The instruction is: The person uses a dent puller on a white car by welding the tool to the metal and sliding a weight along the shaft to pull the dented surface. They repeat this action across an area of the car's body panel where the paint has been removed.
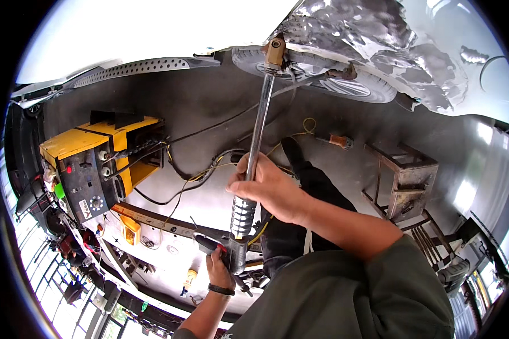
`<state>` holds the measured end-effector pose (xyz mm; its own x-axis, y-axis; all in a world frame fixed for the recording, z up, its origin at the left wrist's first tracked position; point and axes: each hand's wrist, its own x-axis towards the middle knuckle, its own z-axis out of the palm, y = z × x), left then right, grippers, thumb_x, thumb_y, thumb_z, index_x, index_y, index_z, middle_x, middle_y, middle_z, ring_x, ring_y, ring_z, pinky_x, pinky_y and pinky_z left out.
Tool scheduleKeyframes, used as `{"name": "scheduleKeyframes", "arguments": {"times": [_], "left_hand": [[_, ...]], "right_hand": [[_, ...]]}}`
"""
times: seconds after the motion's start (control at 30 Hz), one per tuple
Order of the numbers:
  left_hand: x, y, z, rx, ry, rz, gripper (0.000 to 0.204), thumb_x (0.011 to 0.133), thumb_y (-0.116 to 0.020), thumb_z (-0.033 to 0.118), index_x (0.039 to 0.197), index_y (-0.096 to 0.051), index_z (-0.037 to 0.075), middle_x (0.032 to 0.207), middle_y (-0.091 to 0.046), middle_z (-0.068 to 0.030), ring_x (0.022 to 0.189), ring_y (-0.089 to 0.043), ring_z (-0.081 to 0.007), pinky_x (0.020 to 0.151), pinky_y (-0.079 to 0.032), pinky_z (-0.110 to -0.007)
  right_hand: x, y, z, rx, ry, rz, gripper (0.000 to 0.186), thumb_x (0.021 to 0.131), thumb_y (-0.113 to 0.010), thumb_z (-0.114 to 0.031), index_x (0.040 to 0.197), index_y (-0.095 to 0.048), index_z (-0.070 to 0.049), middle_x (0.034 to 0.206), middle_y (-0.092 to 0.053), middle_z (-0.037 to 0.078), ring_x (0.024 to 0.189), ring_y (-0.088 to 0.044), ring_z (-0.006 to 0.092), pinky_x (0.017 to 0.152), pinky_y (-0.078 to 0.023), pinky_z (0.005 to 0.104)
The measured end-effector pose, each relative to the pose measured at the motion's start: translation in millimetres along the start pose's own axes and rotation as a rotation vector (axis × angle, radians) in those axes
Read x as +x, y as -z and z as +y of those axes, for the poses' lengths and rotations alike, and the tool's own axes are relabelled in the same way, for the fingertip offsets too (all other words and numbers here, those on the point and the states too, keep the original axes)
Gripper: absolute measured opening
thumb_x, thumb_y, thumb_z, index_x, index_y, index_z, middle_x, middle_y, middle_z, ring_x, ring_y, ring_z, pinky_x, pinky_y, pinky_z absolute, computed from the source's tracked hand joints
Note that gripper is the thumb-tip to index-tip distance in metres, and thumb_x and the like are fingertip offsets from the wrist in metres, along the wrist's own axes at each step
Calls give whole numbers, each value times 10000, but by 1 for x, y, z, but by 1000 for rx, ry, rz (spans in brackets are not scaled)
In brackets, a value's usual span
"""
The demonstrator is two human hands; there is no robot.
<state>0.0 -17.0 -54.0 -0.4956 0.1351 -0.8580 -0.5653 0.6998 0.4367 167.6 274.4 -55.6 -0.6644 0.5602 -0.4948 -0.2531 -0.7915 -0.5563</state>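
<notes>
While the left hand (219, 270) grips the dark handle (237, 259) near 6 o'clock, the right hand (274, 189) curls round the tool (258, 127) just above its ribbed sleeve (243, 214), so both are closed on it. The tool runs from 12 o'clock down to 6: a straight, smooth, shiny steel shaft, slightly tilted, with a squared, brassy block (275, 52) at its top and stacked silvery rings under the right hand. The block overlaps the lower edge of the white car (152, 28); whether they touch, I cannot tell. At 1 o'clock the paint gives way to scuffed bare metal (373, 34), above a spoked wheel (379, 90). Smooth grey floor (209, 90) spreads below the car, crossed by looping black and yellow cables (201, 176). A boxy yellow machine (79, 141) bounds that space at 9 o'clock; an orange grinder (340, 142) lies at 2, and a worn stool (410, 186) stands at 3, well apart from the shaft.
</notes>
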Motion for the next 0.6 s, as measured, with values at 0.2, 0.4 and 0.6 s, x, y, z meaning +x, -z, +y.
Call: {"name": "scheduleKeyframes", "arguments": {"times": [0.2,0.4,0.6], "left_hand": [[43,22,-4,24,996,-747,456,1026,-511,443,1224,-633,51,959,-741,-96,756,-732,-186,659,-619,-331],[48,0,-2,134,942,-696,570,1018,-456,575,1259,-622,86,954,-745,-68,719,-732,-178,573,-617,-308],[36,-3,5,80,929,-684,567,989,-524,565,1265,-612,78,935,-744,-81,693,-729,-189,573,-615,-321]], "right_hand": [[-23,-6,-2,-306,4,49,334,912,-681,-161,1074,-429,-12,857,-537,66,779,-562,140,759,-487,328],[-24,12,7,-291,-17,76,301,903,-692,-94,1024,-420,-51,885,-606,65,836,-603,128,763,-503,319],[-25,4,-4,-407,25,41,276,926,-682,-120,1039,-442,-45,901,-577,45,851,-590,113,781,-494,303]]}}
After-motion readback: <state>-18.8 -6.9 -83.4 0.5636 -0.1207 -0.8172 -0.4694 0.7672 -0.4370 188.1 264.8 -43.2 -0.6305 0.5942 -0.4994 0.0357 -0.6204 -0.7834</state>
